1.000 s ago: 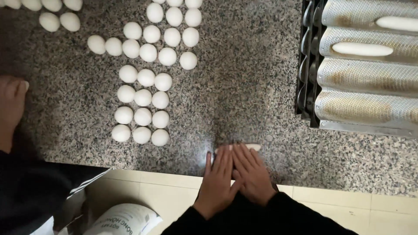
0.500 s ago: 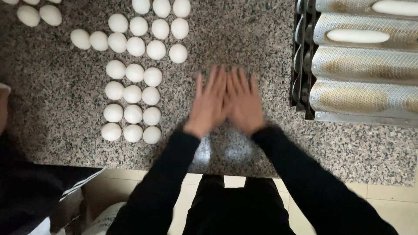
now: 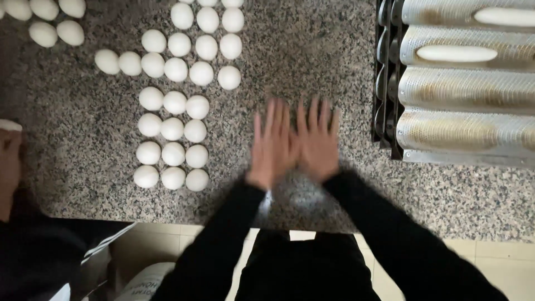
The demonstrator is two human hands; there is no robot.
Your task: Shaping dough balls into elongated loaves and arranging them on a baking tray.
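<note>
Here both hands lie flat, palms down, side by side on the speckled granite counter point(image 3: 312, 61): the left hand point(image 3: 271, 146) and the right hand point(image 3: 317, 142) have fingers spread and pointing to twelve o'clock, thumbs touching, and whatever they press is hidden beneath them; I cannot tell if dough lies under the palms, though a pale floury smear point(image 3: 301, 192) shows at six o'clock of the wrists, probably where rolling has gone on. At nine to eleven o'clock of the hands sit neat rows of white dough balls point(image 3: 173, 131), likely portioned and set within easy reach. At two o'clock stands a perforated grooved baking tray point(image 3: 462, 89), two of its channels holding long shaped dough pieces point(image 3: 456, 53), the grooves presumably keeping each loaf straight. Another person's hand point(image 3: 10, 161) rests at the far nine o'clock edge. Compared with half a second ago, the hands have slid slightly nearer the body and look blurred with motion.
</note>
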